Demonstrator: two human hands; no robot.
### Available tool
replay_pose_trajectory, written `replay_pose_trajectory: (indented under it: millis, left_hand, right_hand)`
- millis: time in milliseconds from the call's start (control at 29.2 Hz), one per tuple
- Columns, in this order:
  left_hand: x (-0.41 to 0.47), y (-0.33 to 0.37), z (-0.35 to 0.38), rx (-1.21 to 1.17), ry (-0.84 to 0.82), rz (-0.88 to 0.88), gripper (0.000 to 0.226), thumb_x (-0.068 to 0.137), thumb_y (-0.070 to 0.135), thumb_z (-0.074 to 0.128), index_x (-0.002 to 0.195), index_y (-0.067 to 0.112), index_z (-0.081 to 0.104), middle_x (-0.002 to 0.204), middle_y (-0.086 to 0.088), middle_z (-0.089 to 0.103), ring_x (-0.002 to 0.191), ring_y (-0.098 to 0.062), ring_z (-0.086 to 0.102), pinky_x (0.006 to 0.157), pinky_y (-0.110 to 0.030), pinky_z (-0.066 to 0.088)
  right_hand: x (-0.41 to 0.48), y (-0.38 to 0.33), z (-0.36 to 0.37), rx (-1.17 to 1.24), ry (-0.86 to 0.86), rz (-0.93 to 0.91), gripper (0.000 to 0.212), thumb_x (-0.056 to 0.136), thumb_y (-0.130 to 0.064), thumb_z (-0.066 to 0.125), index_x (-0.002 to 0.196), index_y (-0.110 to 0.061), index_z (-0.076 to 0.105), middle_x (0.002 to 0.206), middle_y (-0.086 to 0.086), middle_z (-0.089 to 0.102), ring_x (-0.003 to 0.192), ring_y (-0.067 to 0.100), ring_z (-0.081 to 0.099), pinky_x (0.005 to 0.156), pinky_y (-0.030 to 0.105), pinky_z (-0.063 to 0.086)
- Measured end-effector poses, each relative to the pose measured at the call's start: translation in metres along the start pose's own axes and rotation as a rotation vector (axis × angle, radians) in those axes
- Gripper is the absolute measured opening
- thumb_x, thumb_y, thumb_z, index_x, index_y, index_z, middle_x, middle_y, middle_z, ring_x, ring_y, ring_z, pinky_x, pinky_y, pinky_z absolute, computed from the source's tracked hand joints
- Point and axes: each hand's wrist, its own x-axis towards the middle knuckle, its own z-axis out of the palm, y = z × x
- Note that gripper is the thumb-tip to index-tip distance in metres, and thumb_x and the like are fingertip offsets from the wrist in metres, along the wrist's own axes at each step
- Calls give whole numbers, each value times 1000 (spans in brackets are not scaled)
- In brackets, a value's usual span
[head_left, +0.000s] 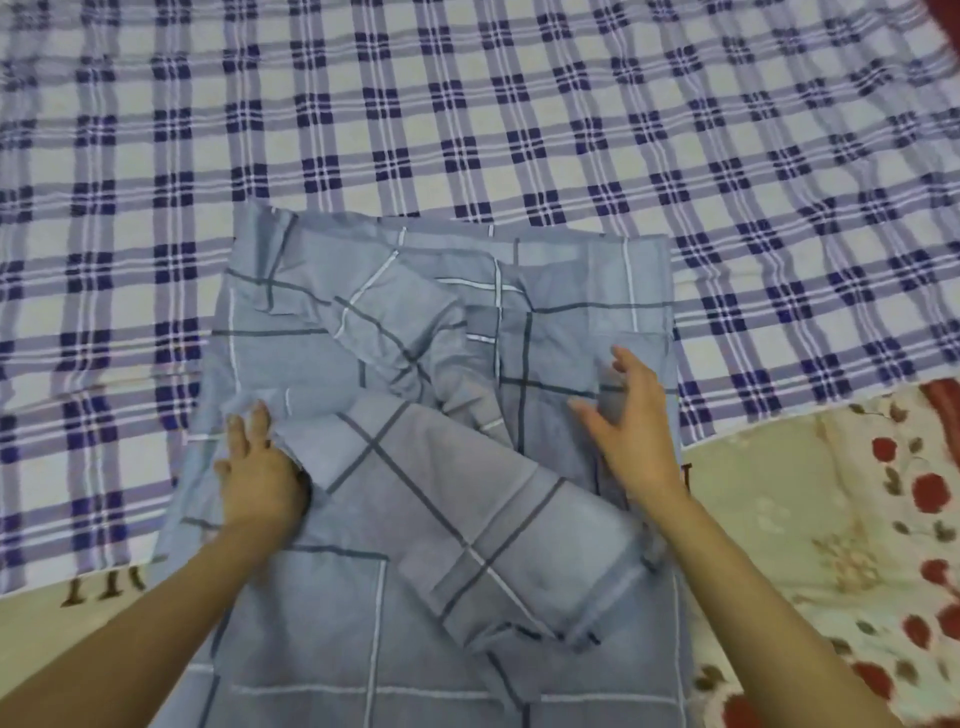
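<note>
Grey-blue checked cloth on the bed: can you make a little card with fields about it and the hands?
thing: grey-blue cloth with dark and white grid lines, crumpled, one flap folded slantwise across it
left hand: flat on the cloth's left side, fingers straight
right hand: open, fingers spread, at the cloth's right side
underneath: purple-and-white plaid sheet
beside: cream blanket with red flowers

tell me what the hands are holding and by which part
Nothing is held. The left hand lies flat on the grey checked cloth near its left edge; the right hand is open at its right side.
</note>
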Motion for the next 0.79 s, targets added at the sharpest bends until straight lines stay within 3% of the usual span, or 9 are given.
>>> replay_pose_trajectory:
  millis: [103, 171, 240, 377, 514, 583, 651, 720, 788]
  left_hand:
    - [12, 7, 12, 40, -57, -63, 87, 86, 11, 61, 149, 4, 2, 158, -11, -4, 145, -33, -2, 113, -46, 18]
    - [10, 14, 11, -4, -77, -169, 93, 84, 9, 64, 149, 3, -2, 157, -15, -5, 142, -39, 10, 112, -47, 22]
    - [7, 19, 13, 19, -107, -216, 88, 88, 10, 60, 148, 1, -3, 156, -19, -6, 141, -41, 13, 112, -48, 22]
    - [20, 34, 9, 165, -126, -213, 72, 103, 25, 31, 142, -2, -22, 155, -16, -17, 143, -40, -1, 109, -44, 30]
    - [19, 39, 8, 318, -154, -199, 63, 103, 16, 22, 138, -5, -27, 155, -18, -18, 143, -41, -2, 110, -42, 30]
    - [18, 38, 8, 384, -168, -182, 66, 103, 18, 23, 137, -4, -28, 154, -19, -18, 143, -41, -2, 111, -42, 29]
    - [19, 32, 14, 420, -157, -163, 68, 104, 22, 26, 139, -3, -27, 155, -18, -18, 143, -41, -1, 110, -43, 29]
    - [18, 26, 20, 481, -134, -159, 74, 103, 29, 30, 141, -2, -25, 155, -18, -18, 143, -41, -1, 109, -43, 31]
    - [21, 23, 25, 515, -129, -156, 82, 100, 36, 38, 143, -1, -21, 154, -18, -19, 143, -41, -1, 109, -44, 31]
  right_hand:
    - [40, 5, 19, 185, -16, 169, 24, 86, -15, 68, 105, -10, 55, 85, -4, 55, 78, 11, 53, 77, 26, 41]
    - [46, 13, 28, 200, 104, 191, 8, 89, -11, 62, 88, -11, 54, 71, -4, 53, 68, 11, 50, 67, 20, 40]
    - [47, 18, 24, 203, 240, 185, 7, 91, -9, 58, 86, -11, 53, 70, -4, 52, 66, 7, 48, 59, 9, 37]
    - [52, 22, 18, 207, 371, 185, 12, 91, -5, 55, 83, -11, 48, 68, -11, 45, 59, -6, 44, 60, 7, 36]
    - [54, 18, 29, 154, 428, 278, 21, 90, 0, 52, 80, -17, 46, 76, -2, 50, 69, 7, 47, 74, 24, 42]
    - [50, 9, 33, 9, 469, 124, 10, 87, 0, 50, 96, -6, 51, 98, 13, 53, 91, 22, 51, 84, 25, 38]
    - [44, -3, 41, -266, 270, -362, 26, 88, -8, 52, 113, -6, 51, 118, 16, 53, 109, 29, 47, 96, 34, 36]
    - [40, 7, 49, -591, -137, -878, 39, 96, -27, 42, 133, -18, 45, 138, 10, 48, 125, 30, 43, 105, 48, 29]
    - [45, 30, 45, -888, -386, -768, 58, 99, -55, 10, 150, -29, 18, 155, 0, 26, 142, 27, 26, 114, 55, 12]
